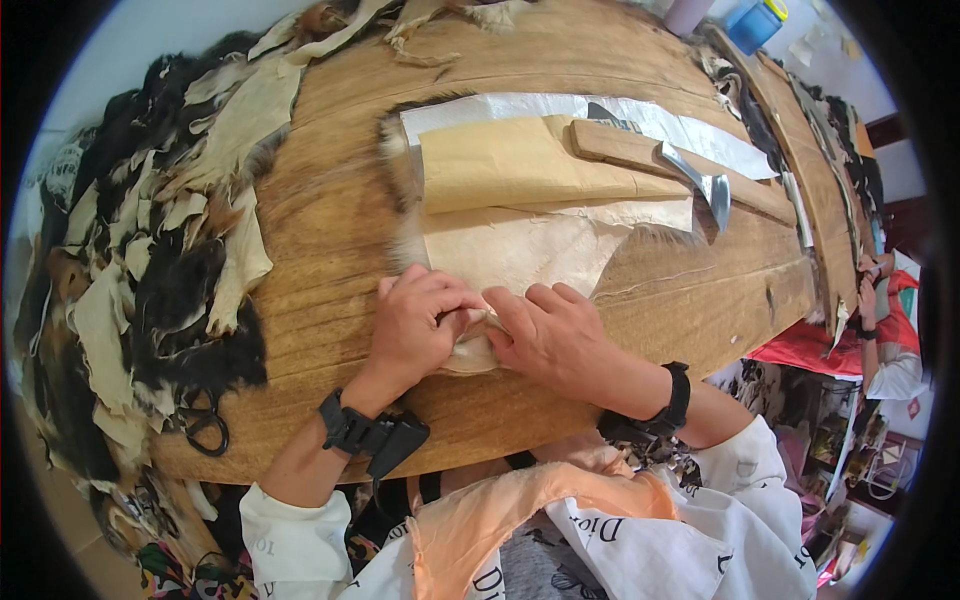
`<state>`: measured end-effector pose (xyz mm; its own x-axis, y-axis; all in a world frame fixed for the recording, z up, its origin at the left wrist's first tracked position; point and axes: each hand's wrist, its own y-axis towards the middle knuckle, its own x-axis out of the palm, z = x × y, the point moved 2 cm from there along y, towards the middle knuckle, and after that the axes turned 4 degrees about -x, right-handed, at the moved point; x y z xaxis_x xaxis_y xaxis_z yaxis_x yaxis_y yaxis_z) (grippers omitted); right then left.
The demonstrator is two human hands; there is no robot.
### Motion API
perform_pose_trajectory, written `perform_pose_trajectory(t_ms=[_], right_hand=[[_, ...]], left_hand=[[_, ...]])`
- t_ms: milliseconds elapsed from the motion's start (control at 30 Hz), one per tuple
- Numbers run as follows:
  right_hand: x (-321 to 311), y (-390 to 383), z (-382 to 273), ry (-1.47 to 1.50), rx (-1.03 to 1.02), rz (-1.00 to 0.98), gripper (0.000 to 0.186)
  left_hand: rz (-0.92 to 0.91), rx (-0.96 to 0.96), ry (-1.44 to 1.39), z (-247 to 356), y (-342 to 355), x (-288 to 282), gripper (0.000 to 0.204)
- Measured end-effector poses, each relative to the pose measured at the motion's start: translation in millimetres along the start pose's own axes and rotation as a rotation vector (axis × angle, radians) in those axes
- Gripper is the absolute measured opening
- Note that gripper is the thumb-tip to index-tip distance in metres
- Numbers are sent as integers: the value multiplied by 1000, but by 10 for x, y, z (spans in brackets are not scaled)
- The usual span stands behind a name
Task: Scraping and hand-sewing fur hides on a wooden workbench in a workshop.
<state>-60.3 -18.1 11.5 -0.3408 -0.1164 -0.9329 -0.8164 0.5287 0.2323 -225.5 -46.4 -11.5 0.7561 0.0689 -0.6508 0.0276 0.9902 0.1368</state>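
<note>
A cream hide piece with pale fur along its edges (515, 250) lies on the wooden table (320, 200). My left hand (420, 325) pinches the folded near edge of the hide, and my right hand (540, 335) grips the same edge just beside it, fingers bent close together. On the hide's far part lie a folded tan paper sheet (510, 160) and a white sheet (700, 135). A wooden board (620, 152) rests across them, with a silver metal hammer-like tool (700, 180) on it and a dark object partly hidden behind it.
Black, brown and cream hide scraps (120, 260) pile along the left, with black scissors (208, 425) near the front. A long plank (820, 240) runs along the right. A blue jar (755, 28) stands at the back. Another person's hands (868, 300) are at the far right.
</note>
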Motion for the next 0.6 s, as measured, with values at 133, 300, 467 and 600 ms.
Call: perform_pose_trajectory(t_ms=[133,300,467,600], right_hand=[[-21,11,21,23,-231,133,30],[-54,90,16,149,-321,177,28],[-108,-158,173,977,344,245,17],[-363,-306,205,1639,500,254,7]], left_hand=[[-10,7,31,-5,-12,3,9],[36,47,57,-40,-26,18,11],[-16,49,30,-35,-64,-1,11],[-93,104,32,-2,-81,-60,16]])
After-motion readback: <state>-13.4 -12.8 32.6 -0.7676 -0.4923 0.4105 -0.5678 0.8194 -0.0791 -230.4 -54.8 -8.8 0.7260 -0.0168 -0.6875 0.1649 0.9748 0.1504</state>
